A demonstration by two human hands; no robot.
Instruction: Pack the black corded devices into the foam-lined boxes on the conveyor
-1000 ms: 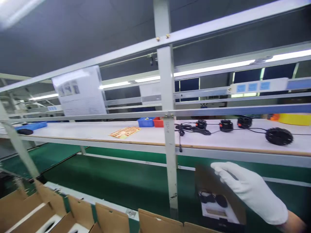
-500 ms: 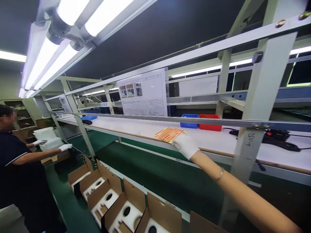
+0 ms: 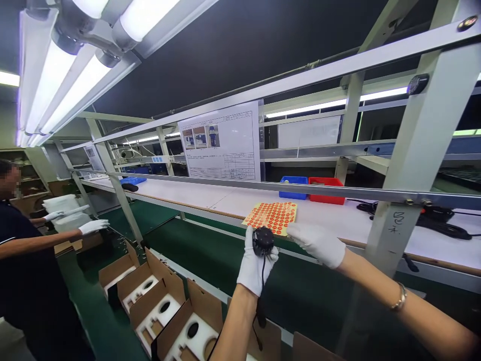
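My left hand [image 3: 248,268], in a white glove, grips a round black device [image 3: 263,239] with a thin black cable hanging from it. Just behind the device lies a yellowish sheet of red oval stickers [image 3: 271,213], over the front edge of the shelf. My right hand [image 3: 319,243], also gloved, has its fingers closed at the sheet's right front corner. Its fingertips are partly blurred.
A white shelf [image 3: 221,198] runs across, with a blue bin [image 3: 293,188], a red bin [image 3: 326,190] and black cables [image 3: 439,225]. Metal rails and a post [image 3: 398,225] stand nearby. Open cardboard boxes [image 3: 205,301] with white foam line up below. A co-worker [image 3: 30,271] stands left.
My left hand has come into view with the black device. My right hand has moved right along with the sticker sheet's corner, and the sheet has shifted right and turned.
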